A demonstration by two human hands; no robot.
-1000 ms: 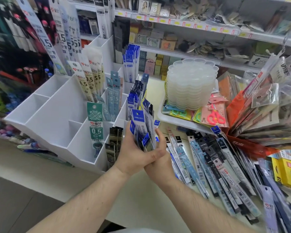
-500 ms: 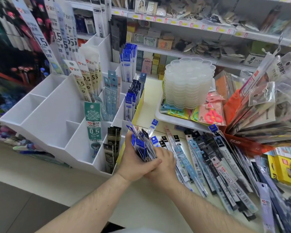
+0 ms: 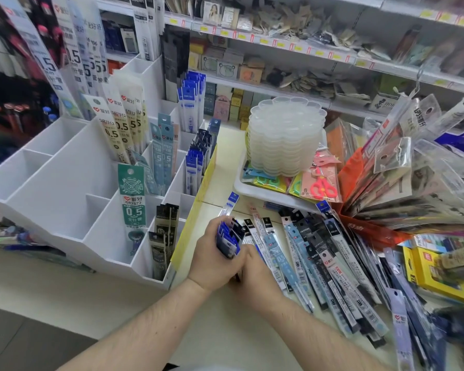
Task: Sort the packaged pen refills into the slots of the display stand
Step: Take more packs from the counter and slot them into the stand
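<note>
Lowered from chest height beside the display stand (image 3: 65, 183) down to the tabletop (image 3: 225, 325) within the past second: bundle of blue-headed refill packs (image 3: 228, 241), now angled flat over the near end of the loose refill spread (image 3: 319, 258). Probably squaring the bundle or adding another pack, not yet slotting; matching blue packs (image 3: 192, 167) already standing in the stand's right-hand column. Left hand (image 3: 214, 261) curled round the bundle, fingers wrapped over its top edge. Right hand (image 3: 255, 277) pressed against the left from below the bundle; grip hidden, cannot tell what it has hold of.
</note>
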